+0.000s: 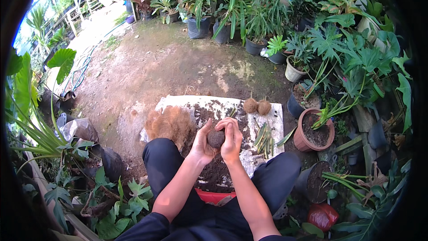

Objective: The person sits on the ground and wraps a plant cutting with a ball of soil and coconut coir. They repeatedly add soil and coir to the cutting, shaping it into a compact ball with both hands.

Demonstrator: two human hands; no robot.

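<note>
Between my left hand (201, 144) and my right hand (232, 137), a dark ball of soil (216, 139) is cupped, with a green cutting (232, 112) rising just beyond the fingers. Both hands press around its sides. Under them, loose dark soil (214, 170) covers the middle of a white sheet (274, 113). A heap of brown coconut fibre (170, 125) lies on the sheet's left part. Two fibre-wrapped balls (250, 105) (264, 107) with short stems sit side by side at the far right. Nearer me on that side lie several cut green leaf pieces (264, 140).
Potted plants line the far side and the right, including a terracotta-coloured pot (304, 140) near the sheet. A red plastic bag (322, 217) lies at the lower right. A hose (83, 65) runs along the left ground. Something red (214, 196) is between my knees.
</note>
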